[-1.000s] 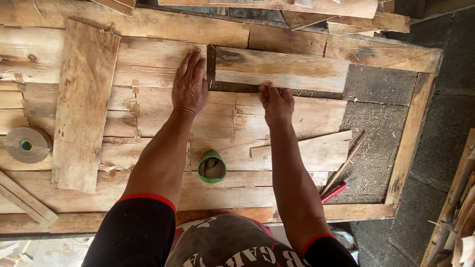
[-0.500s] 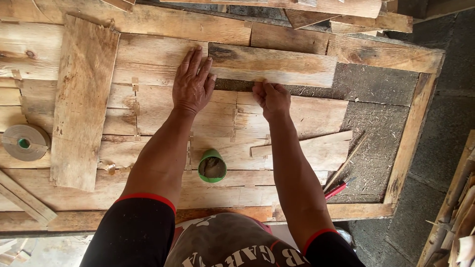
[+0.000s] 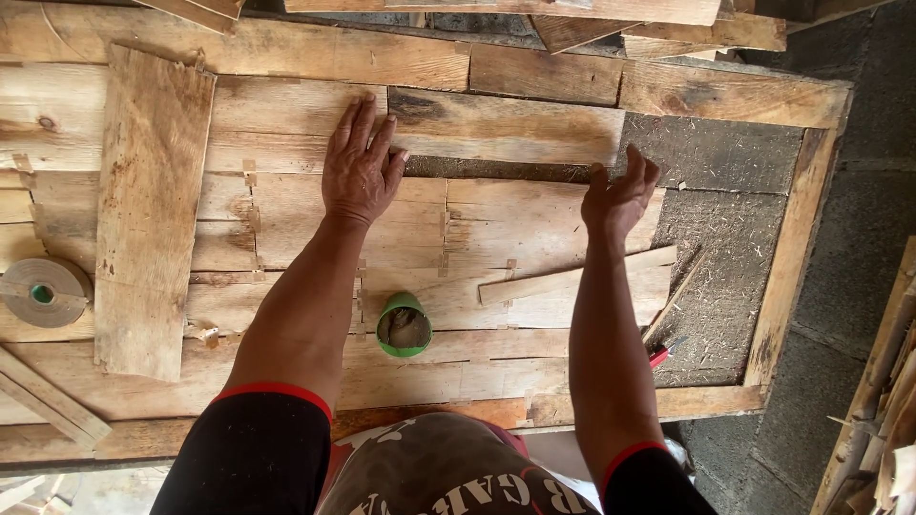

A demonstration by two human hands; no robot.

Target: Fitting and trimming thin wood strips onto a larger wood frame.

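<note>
Your left hand [image 3: 361,167] lies flat, fingers spread, on the rough plank [image 3: 506,129]; your right hand [image 3: 620,195], fingers loosely open, touches its lower edge. It looks stiff, light, splintery; grip the long edges.

the plank [image 3: 506,129] is pale tan wood with a dark charred-looking smudge at its left end. the tabletop [image 3: 286,57] is patchwork boards in honey, straw and weathered brown, with streaky grain. the cup [image 3: 404,326] is bright green with a greyish-brown inside. the tape roll [image 3: 43,292] is beige with a green core. the sleeves [image 3: 258,448] are black with red cuffs. the slab [image 3: 725,229] is dark grey, speckled with sawdust. the red-handled tool [image 3: 660,356] shows red.
</note>
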